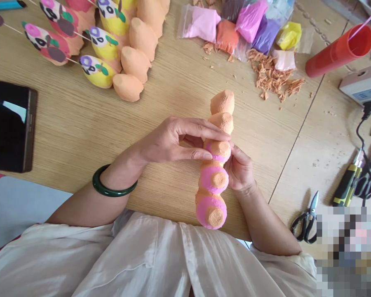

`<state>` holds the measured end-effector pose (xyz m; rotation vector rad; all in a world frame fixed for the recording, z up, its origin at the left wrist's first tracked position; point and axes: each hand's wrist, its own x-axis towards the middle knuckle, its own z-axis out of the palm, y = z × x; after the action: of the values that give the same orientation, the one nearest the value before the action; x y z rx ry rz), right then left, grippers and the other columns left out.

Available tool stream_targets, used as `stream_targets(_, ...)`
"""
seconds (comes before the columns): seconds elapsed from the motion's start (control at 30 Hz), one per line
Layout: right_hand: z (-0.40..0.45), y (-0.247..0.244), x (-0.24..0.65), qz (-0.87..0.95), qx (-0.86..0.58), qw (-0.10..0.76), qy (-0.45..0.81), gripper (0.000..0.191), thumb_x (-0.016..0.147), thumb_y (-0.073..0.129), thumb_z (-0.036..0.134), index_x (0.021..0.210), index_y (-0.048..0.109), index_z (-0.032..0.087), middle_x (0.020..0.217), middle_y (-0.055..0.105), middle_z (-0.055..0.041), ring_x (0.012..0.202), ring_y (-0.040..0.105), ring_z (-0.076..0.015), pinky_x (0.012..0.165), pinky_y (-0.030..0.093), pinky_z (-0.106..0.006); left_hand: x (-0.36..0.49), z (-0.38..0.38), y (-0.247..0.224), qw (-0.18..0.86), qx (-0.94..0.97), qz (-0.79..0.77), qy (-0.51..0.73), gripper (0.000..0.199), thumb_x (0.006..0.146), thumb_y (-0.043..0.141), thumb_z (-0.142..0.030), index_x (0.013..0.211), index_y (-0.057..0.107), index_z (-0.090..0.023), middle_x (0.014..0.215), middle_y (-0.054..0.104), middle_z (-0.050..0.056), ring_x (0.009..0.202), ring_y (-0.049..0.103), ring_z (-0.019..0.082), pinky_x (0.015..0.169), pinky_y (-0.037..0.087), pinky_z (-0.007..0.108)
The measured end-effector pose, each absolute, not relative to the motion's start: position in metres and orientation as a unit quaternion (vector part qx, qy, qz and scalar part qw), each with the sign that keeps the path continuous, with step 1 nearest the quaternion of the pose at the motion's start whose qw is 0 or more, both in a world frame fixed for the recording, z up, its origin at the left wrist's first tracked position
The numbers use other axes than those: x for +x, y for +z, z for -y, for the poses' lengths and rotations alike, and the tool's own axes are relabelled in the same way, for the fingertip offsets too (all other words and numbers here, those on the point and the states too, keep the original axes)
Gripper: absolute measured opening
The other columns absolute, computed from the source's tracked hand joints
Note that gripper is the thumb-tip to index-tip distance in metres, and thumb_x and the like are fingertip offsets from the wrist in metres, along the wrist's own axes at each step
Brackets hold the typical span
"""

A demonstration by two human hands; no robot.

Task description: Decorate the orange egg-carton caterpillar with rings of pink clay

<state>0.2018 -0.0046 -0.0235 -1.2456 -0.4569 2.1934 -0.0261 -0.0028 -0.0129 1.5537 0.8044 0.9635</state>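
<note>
A row of joined, rounded orange shapes stands out from the table in front of me, three of them near my body bearing pink clay around orange round ends. My left hand reaches in from the left, its thumb and fingers closed on the middle shape, over its pink layer. From the right, my right hand grips the row's right side; some of its fingers are hidden behind the row. A green bangle circles my left wrist.
Bagged coloured clay and orange crumbs lie at the back. Painted pieces are at upper left, a phone at left. On the right are a red tube, power strip, cutters and scissors.
</note>
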Motion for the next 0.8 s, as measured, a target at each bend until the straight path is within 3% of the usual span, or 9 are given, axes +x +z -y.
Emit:
stream_targets(0.1, 0.0047, -0.0226, 0.2014, 0.175, -0.481, 0.278, 0.813, 0.023, 0.075, 0.093, 0.048, 0.084, 0.078, 0.034, 0.088, 0.081, -0.0020, 0.073, 0.071, -0.0211, 0.067, 0.068, -0.036, -0.0243, 0.0034, -0.0125, 0.530, 0.654, -0.340, 0.418, 0.033, 0.097, 0.083, -0.038, 0.131, 0.082, -0.043, 0.131, 0.084, -0.003, 0.125, 0.080, 0.027, 0.118, 0.061, 0.048)
stream_targets(0.27, 0.0046, -0.0238, 0.2027, 0.160, -0.475, 0.291, 0.815, 0.024, 0.077, 0.094, 0.047, 0.087, 0.078, 0.032, 0.088, 0.081, -0.0003, 0.075, 0.070, -0.0191, 0.067, 0.066, -0.033, -0.0223, 0.0053, -0.0095, 0.490, 0.675, -0.369, 0.410, 0.032, 0.097, 0.081, -0.031, 0.129, 0.083, -0.031, 0.133, 0.084, -0.001, 0.127, 0.078, 0.027, 0.122, 0.058, 0.048)
stream_targets(0.53, 0.0050, -0.0257, 0.2042, 0.179, -0.463, 0.290, 0.818, 0.022, 0.082, 0.089, 0.051, 0.090, 0.077, 0.034, 0.091, 0.081, 0.0008, 0.079, 0.072, -0.0192, 0.071, 0.065, -0.034, -0.0267, 0.0047, -0.0131, 0.553, 0.647, -0.346, 0.394, 0.046, 0.097, 0.077, -0.024, 0.139, 0.078, -0.044, 0.145, 0.079, -0.003, 0.139, 0.073, 0.027, 0.121, 0.060, 0.042)
stream_targets(0.67, 0.0053, -0.0257, 0.2019, 0.175, -0.454, 0.296, 0.822, 0.025, 0.080, 0.092, 0.049, 0.089, 0.076, 0.032, 0.090, 0.081, -0.0014, 0.081, 0.074, -0.0209, 0.074, 0.067, -0.036, -0.0257, 0.0056, -0.0117, 0.587, 0.614, -0.354, 0.392, 0.040, 0.096, 0.080, -0.027, 0.134, 0.080, -0.042, 0.141, 0.079, -0.003, 0.131, 0.077, 0.026, 0.111, 0.064, 0.039)
stream_targets(0.8, 0.0043, -0.0239, 0.2001, 0.150, -0.433, 0.300, 0.837, 0.026, 0.076, 0.095, 0.045, 0.086, 0.077, 0.029, 0.084, 0.080, 0.0010, 0.073, 0.073, -0.0167, 0.070, 0.067, -0.028, -0.0257, 0.0047, -0.0090, 0.598, 0.612, -0.341, 0.391, 0.042, 0.097, 0.077, -0.022, 0.134, 0.079, -0.041, 0.139, 0.080, -0.003, 0.124, 0.078, 0.023, 0.100, 0.066, 0.032)
